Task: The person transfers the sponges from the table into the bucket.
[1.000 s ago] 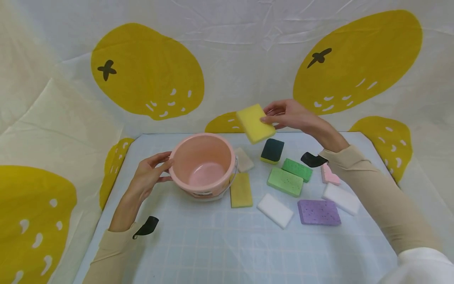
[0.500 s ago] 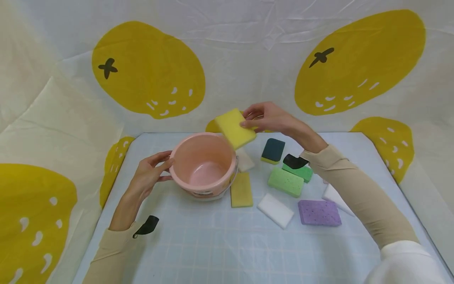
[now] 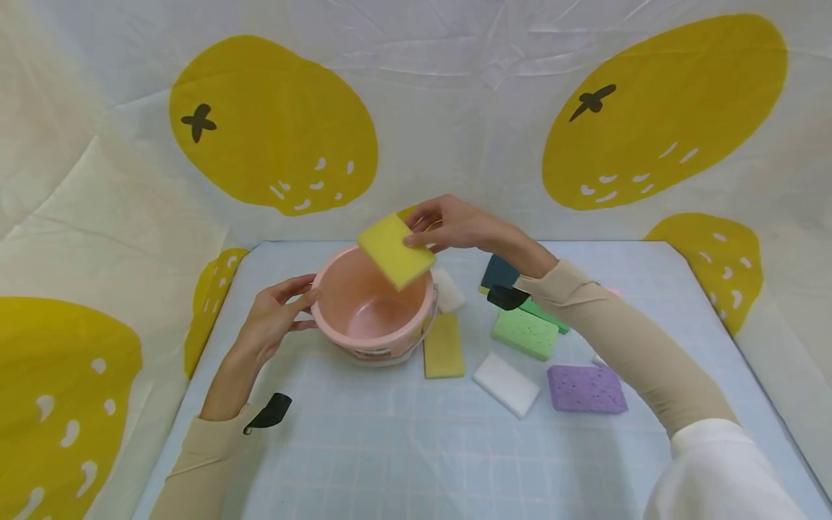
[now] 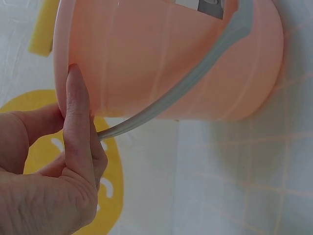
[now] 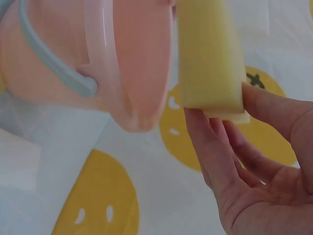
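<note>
From my remote seat I see first the white cloth backdrop printed with big yellow lemons [image 3: 273,123], draped behind and around the work area. Below it lies the pale blue gridded table mat [image 3: 390,448]. On the mat stands the round pink plastic bucket with a grey wire handle [image 3: 364,328], upright and open at the top, its handle folded down against the side.

My left hand [image 3: 273,318] rests against the bucket's left wall, fingers fairly straight, thumb and fingertips touching the rim; the left wrist view shows a fingertip pressed flat on the pink wall beside the grey handle. It steadies rather than wraps the bucket.

My right hand [image 3: 455,224] pinches the yellow rectangular foam sponge [image 3: 395,250] at one short end between thumb and fingers. The sponge hangs tilted in the air over the bucket's far right rim, not touching it as far as I can tell; the right wrist view shows it just beside the rim.

To the right of the bucket, lying flat on the mat: a light green speckled sponge [image 3: 523,334], a purple speckled sponge [image 3: 587,388], a white foam block [image 3: 505,384], and an ochre flat sponge [image 3: 443,347] just beside the bucket's base. A dark green scouring pad [image 3: 497,273] sits farther back, partly hidden by my right forearm.
</note>
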`<action>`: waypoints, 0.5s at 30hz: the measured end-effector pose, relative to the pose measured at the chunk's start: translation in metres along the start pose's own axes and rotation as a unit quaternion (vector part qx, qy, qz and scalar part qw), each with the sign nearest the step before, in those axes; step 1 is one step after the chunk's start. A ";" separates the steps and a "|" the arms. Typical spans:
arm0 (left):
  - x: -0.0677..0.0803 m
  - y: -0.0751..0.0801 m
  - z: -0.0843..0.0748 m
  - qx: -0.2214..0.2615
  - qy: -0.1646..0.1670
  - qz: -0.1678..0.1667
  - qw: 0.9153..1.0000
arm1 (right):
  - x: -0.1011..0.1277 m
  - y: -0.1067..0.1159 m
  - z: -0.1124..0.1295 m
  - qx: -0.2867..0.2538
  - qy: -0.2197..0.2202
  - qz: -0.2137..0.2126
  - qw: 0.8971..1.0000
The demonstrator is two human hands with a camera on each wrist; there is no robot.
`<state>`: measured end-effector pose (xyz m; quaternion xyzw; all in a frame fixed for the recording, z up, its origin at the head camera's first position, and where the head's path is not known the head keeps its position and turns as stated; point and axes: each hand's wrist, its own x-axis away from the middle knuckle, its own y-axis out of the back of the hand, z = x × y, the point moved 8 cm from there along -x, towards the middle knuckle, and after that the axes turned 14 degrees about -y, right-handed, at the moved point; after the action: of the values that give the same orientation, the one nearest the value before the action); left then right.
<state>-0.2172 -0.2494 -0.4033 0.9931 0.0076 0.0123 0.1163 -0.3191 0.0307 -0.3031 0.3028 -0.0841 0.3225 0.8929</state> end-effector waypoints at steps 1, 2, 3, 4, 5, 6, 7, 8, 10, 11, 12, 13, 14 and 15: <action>0.000 0.000 0.000 0.000 0.001 0.000 1.000 | -0.002 -0.003 0.002 0.004 0.001 0.005 1.000; 0.000 0.000 0.001 -0.001 0.003 0.000 1.000 | -0.004 -0.007 0.004 0.009 0.001 0.009 1.000; 0.000 0.000 0.001 -0.004 0.005 -0.001 1.000 | -0.006 -0.010 0.006 0.015 0.000 0.012 1.000; 0.000 0.001 0.001 -0.007 0.007 -0.002 1.000 | -0.007 -0.013 0.007 0.022 -0.001 0.017 1.000; 0.001 0.001 0.001 -0.010 0.009 -0.003 1.000 | -0.009 -0.016 0.009 0.028 -0.001 0.021 0.999; 0.001 0.001 0.001 -0.012 0.009 -0.004 1.000 | -0.011 -0.019 0.010 0.032 -0.001 0.025 0.999; 0.001 0.001 0.001 -0.014 0.009 -0.005 1.000 | -0.012 -0.022 0.012 0.037 0.001 0.027 0.999; 0.001 0.002 0.001 -0.016 0.008 -0.005 1.000 | -0.014 -0.025 0.013 0.042 0.003 0.030 0.999; 0.001 0.002 0.000 -0.017 0.006 -0.006 1.000 | -0.017 -0.031 0.015 0.054 0.010 0.034 0.998; 0.001 0.002 0.000 -0.018 0.006 -0.005 1.000 | -0.019 -0.034 0.016 0.060 0.013 0.036 0.998; 0.001 0.002 0.000 -0.019 0.006 -0.005 1.000 | -0.021 -0.036 0.016 0.065 0.015 0.038 0.997; 0.001 0.002 0.001 -0.020 0.007 -0.005 1.000 | -0.022 -0.039 0.017 0.072 0.015 0.039 0.997; 0.001 0.002 0.001 -0.021 0.008 -0.006 1.000 | -0.024 -0.043 0.016 0.081 0.015 0.041 0.996; 0.001 0.002 0.001 -0.022 0.010 -0.007 1.000 | -0.025 -0.046 0.016 0.089 0.015 0.043 0.995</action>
<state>-0.2164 -0.2514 -0.4042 0.9901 0.0150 0.0217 0.1377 -0.3095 -0.0202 -0.3208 0.3723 -0.0549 0.3713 0.8488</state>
